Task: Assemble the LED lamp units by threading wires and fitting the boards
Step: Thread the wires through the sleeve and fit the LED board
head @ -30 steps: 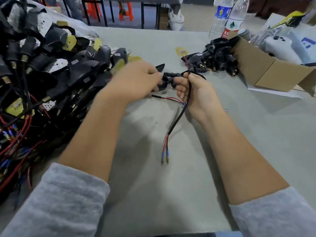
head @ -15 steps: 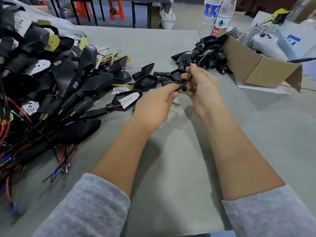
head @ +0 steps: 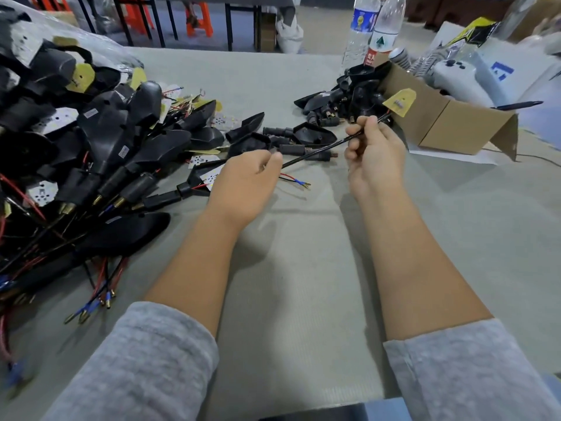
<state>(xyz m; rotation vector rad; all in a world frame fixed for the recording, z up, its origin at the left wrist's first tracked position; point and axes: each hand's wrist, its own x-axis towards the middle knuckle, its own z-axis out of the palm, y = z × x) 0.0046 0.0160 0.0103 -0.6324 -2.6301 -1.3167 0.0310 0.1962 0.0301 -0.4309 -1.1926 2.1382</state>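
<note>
- Housing pile [head: 91, 141] is lying left of the cable [head: 321, 150].
- Box [head: 449, 117] is sitting right of the cable.
- Right hand [head: 375, 153] is pinching the cable's upper part.
- Left hand [head: 246, 180] is gripping the cable's lower end, over the table [head: 303, 268].
- Board [head: 400, 102] is hanging at the cable's top end.

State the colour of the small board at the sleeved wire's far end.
Yellow small board, clearest in the head view.

Even, soft light over my work, fairly bright.

My arms drop faint shadows on the surface [head: 303, 299]; the wide lens bends the edges, and the far bottles [head: 376, 28] and my near sleeves look slightly soft.
</note>
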